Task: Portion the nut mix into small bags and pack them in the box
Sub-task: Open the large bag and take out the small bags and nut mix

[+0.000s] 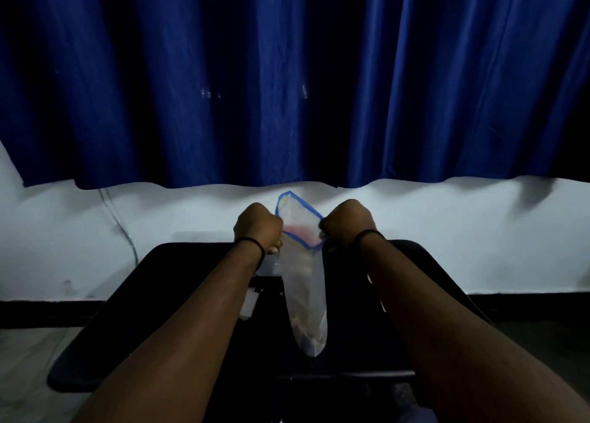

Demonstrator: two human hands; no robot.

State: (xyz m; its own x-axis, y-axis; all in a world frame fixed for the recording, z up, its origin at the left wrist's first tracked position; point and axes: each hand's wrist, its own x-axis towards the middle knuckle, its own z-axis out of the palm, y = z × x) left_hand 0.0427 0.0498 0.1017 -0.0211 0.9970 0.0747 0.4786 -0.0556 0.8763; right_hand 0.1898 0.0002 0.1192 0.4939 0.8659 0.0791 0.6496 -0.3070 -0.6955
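Dim room, black table under my forearms: my left hand and right hand, both clenched, pinch opposite sides of the blue-rimmed clear bag, mouth held open, hanging above the table, blue curtain beyond.

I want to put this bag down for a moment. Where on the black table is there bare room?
Left part of the table, outside the left hand and forearm, looks bare. The middle is crowded: the bag hangs there beside small pale items, with the right hand close. Too dark to judge the right part.
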